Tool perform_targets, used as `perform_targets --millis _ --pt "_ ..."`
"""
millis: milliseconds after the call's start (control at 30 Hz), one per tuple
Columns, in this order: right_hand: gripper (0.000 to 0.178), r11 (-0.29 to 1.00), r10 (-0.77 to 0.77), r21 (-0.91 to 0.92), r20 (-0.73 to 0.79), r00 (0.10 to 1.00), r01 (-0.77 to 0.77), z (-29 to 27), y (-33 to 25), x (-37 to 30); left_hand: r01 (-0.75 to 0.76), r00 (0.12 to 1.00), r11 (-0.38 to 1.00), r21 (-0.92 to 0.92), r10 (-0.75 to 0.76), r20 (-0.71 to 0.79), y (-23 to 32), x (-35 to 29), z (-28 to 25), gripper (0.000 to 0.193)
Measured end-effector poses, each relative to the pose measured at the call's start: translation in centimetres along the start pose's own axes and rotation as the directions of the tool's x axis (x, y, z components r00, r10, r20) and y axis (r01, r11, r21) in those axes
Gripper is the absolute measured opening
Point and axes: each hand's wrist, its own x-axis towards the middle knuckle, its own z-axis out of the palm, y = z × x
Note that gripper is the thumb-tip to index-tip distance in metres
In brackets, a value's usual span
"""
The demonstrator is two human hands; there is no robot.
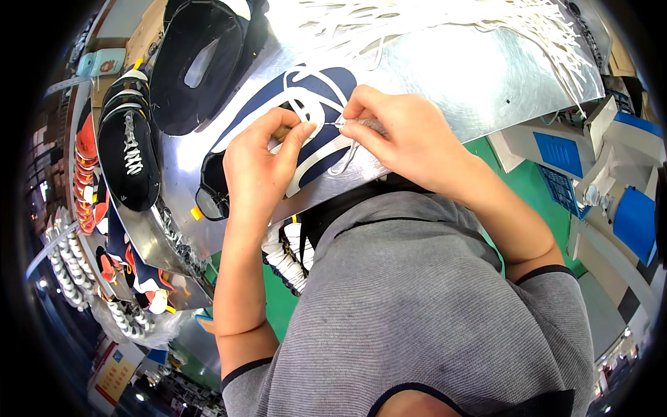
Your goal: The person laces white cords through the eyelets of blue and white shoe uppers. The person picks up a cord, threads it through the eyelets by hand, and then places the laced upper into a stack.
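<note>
A navy and white shoe upper lies on the metal table in front of me, with a white shoelace looped across its top. My left hand is over the upper's near side, thumb and forefinger pinching the lace. From the right, my right hand comes in with its fingertips closed on a thin end of the same lace. Only a short, narrow stretch shows between the two pinches. The fingers hide part of the upper's middle.
At the table's far side lies a pile of loose white laces. Black shoe uppers stand to the left, beside another dark, laced one. Orange and white shoe parts line the far left. Blue bins are beyond the table's right edge.
</note>
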Motion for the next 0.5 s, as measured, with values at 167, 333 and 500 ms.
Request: perform_targets --millis 167,333,500 --pt "0.02 0.987 0.03 0.157 0.025 0.999 -0.034 0.4 -0.2 -0.1 0.07 0.996 0.997 0.035 -0.072 0.061 0.5 0.3 -0.3 0.027" --pt "0.02 0.991 0.014 0.131 0.004 1.0 -0.015 1.0 -0.2 -0.2 0.088 0.992 0.996 0.007 -0.089 0.086 0.2 0.6 -0.1 0.029" --pt "0.018 0.998 0.061 -0.034 0.076 0.995 -0.058 0.2 -1.2 0.1 0.001 0.995 0.994 -0.11 0.01 0.101 0.0 0.3 0.2 0.021"
